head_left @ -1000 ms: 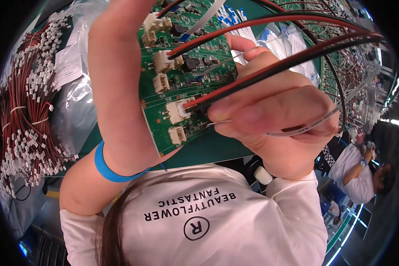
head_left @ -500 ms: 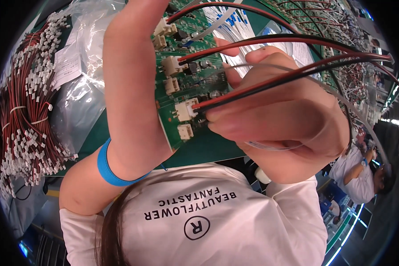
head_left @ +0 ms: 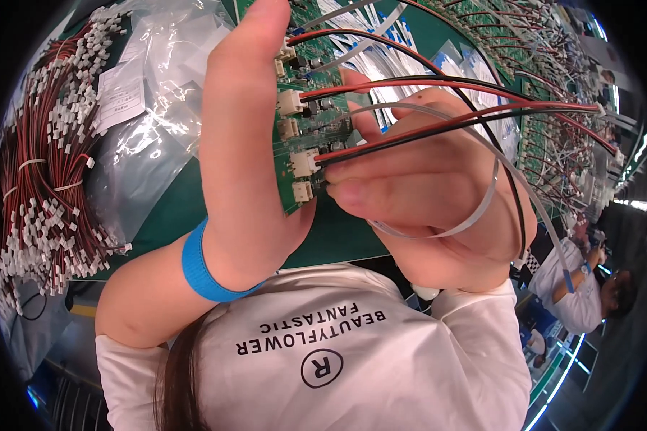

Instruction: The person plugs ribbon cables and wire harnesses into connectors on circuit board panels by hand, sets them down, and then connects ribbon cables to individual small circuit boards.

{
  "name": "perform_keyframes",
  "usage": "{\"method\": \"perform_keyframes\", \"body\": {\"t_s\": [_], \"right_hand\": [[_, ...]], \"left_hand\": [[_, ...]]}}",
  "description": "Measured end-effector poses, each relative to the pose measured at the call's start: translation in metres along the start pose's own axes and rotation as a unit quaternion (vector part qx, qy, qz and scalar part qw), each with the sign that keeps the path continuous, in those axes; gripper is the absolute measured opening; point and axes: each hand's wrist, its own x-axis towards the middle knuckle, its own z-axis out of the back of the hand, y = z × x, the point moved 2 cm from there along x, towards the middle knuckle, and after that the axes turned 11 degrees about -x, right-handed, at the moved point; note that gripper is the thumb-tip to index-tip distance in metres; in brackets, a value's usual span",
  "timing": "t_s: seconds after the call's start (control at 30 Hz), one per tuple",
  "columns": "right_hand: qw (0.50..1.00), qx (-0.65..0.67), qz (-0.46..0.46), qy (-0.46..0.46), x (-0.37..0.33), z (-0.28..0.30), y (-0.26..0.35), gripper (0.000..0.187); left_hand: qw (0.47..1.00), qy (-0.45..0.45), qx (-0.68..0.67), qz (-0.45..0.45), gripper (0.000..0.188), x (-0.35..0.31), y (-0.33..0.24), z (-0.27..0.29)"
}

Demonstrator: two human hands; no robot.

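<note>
- Head view: the left hand (head_left: 241, 108) curls around the left edge of a green circuit board (head_left: 315, 128), raised above the tabletop (head_left: 349, 235) and tilted; its fingers are closed firmly on the board.
- The right hand (head_left: 438, 179) is just right of the board. Its fingers (head_left: 349, 192) are drawn together in a pinch on a looped grey ribbon cable (head_left: 460, 228); the gripped end is hidden.
- On the board: at least six boxy cream plastic sockets (head_left: 304, 162) and three glossy red-and-black wire pairs (head_left: 410, 140).
- Left: one thick bundle of red-and-black wires (head_left: 43, 165) with small white plugs, too many to count, bound by pale ties.
- Beside it, a crinkled, shiny clear plastic bag (head_left: 140, 161) and one white paper label (head_left: 121, 98).
- Far: flat white ribbon cables (head_left: 377, 61) with blue ends.
- Far right: rows of wired green boards (head_left: 546, 144), uncountable.
- Left wrist: one blue textured wristband (head_left: 207, 269).
</note>
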Motion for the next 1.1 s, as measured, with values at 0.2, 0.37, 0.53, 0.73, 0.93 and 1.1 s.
{"method": "perform_keyframes", "body": {"t_s": [0.2,0.37,0.53,0.73,0.93,1.1], "right_hand": [[0.995,-0.025,-0.028,0.096,0.005,0.012,0.007,0.030],[0.975,0.081,-0.205,0.000,0.001,0.004,0.007,0.024],[0.994,0.007,-0.062,0.093,0.010,0.015,0.001,0.021],[0.995,0.024,-0.056,0.074,0.012,0.012,-0.001,0.020],[0.992,0.086,-0.058,0.074,0.011,0.011,-0.003,0.019],[0.994,0.061,-0.065,0.056,0.006,0.008,-0.001,0.018]], "left_hand": [[0.997,-0.035,-0.068,-0.003,0.073,-0.001,0.003,-0.003],[0.853,-0.165,-0.457,0.189,0.059,-0.003,0.010,-0.009],[0.981,-0.040,-0.181,0.052,0.048,0.006,0.001,-0.007],[0.872,-0.158,-0.419,0.195,0.048,0.002,-0.004,-0.005],[0.937,-0.098,-0.315,0.113,0.047,0.000,0.002,-0.006],[0.844,-0.179,-0.463,0.205,0.053,0.000,-0.002,-0.009]]}}
